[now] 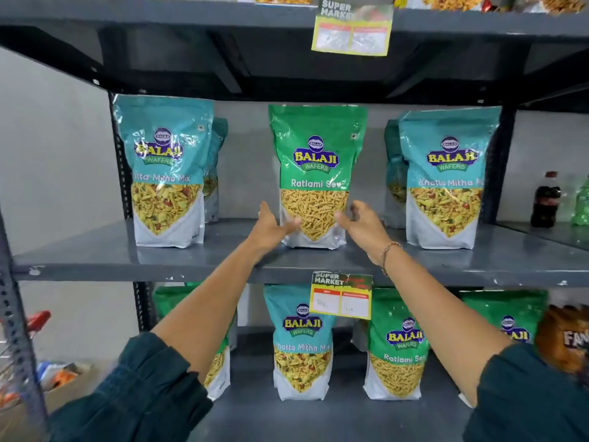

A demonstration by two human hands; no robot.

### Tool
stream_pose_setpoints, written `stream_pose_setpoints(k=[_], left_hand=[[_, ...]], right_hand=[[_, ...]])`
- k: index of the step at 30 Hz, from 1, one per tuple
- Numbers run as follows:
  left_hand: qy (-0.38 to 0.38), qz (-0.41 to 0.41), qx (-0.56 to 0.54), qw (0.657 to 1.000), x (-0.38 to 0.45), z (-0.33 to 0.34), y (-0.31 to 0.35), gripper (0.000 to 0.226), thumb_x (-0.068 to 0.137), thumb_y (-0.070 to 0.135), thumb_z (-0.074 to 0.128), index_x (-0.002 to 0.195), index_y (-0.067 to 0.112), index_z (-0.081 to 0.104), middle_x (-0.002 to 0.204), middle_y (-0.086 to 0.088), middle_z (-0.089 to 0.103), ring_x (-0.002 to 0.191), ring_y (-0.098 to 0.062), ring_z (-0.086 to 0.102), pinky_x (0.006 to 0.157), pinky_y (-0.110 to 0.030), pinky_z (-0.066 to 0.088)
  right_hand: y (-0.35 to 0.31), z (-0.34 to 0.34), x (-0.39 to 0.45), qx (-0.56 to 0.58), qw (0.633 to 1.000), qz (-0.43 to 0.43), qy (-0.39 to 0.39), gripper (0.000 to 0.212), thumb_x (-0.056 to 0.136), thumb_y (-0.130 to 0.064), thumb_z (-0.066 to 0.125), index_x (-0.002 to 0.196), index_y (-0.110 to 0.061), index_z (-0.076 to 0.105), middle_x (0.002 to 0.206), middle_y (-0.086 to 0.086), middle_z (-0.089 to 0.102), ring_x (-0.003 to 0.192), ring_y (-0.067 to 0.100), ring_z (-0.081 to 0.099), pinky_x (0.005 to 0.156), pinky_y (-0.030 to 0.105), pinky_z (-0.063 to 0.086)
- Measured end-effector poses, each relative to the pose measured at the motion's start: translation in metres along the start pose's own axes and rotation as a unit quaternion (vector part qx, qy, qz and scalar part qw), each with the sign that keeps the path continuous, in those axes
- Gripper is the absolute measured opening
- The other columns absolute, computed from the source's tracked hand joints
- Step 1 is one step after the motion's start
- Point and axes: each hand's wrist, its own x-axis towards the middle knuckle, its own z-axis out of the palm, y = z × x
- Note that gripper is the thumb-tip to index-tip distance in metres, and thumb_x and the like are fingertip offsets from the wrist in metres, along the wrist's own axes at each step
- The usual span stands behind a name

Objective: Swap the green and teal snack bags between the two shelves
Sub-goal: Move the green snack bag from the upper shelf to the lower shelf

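Spanning mid-frame, the upper shelf (95,253) carries a green bag (315,161) at centre, upright, with teal bags left (165,161) and right (446,167). Lower shelf (350,413) at the bottom of the frame has a teal bag (301,346) at centre and green bags (398,349) beside it, so the swap looks part done. Left hand (271,226) touches the centre green bag's lower left edge, fingers spread, not clamped. Right hand (363,223) is at its lower right, fingers curled loose, contact unclear. Risks: bag is tall and soft with a narrow base, so a one-sided nudge could tip it; slick film could slip in a loose hold; a forearm could snag the price tag (341,296) below.
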Motion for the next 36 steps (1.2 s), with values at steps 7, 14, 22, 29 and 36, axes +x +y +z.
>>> stream_pose_setpoints(k=[7,14,22,29,36], left_hand=[[-0.009,0.013,0.047,0.999,0.021,-0.001,-0.012,0.061,0.074,0.04,0.074,0.114,-0.002,0.055,0.115,-0.02,0.065,0.112,-0.037,0.059,0.099,-0.053,0.046],[-0.004,0.021,0.051,0.998,-0.005,-0.004,0.0,0.059,0.07,0.038,0.077,0.11,-0.001,0.058,0.096,-0.006,0.056,0.092,-0.019,0.052,0.097,-0.052,0.044],[0.027,0.107,0.077,0.991,-0.115,-0.004,0.035,0.035,0.073,0.039,0.074,0.095,0.013,0.063,0.092,0.005,0.07,0.079,-0.002,0.064,0.066,-0.009,0.049],[0.057,0.101,0.045,0.992,-0.202,0.004,0.017,0.022,0.071,0.033,0.077,0.083,0.026,0.059,0.075,0.022,0.064,0.064,0.021,0.057,0.059,0.002,0.041],[0.023,0.011,0.008,1.0,-0.258,-0.01,-0.052,0.045,0.055,0.049,0.077,0.093,0.037,0.058,0.093,0.027,0.065,0.087,0.015,0.062,0.077,-0.005,0.047]], right_hand=[[0.005,0.015,0.017,0.047,0.998,0.013,0.047,0.045,0.079,-0.017,0.069,0.119,-0.007,0.049,0.121,0.012,0.061,0.111,0.023,0.056,0.099,0.043,0.045],[-0.008,0.0,-0.012,0.098,0.994,0.005,0.058,0.046,0.071,-0.009,0.076,0.112,-0.005,0.057,0.112,0.013,0.066,0.102,0.022,0.062,0.093,0.038,0.049],[-0.039,-0.036,-0.098,0.094,0.994,-0.049,0.025,0.031,0.065,-0.019,0.081,0.089,-0.024,0.062,0.091,-0.008,0.069,0.089,0.006,0.064,0.08,0.026,0.052],[-0.044,-0.042,-0.181,0.046,0.995,-0.093,-0.001,0.032,0.063,-0.029,0.082,0.086,-0.036,0.061,0.093,-0.013,0.069,0.086,0.001,0.065,0.08,0.026,0.053],[0.013,0.006,-0.233,0.052,0.997,-0.039,-0.049,0.05,0.06,-0.021,0.085,0.1,-0.037,0.058,0.101,-0.006,0.07,0.089,0.011,0.068,0.082,0.034,0.055]])
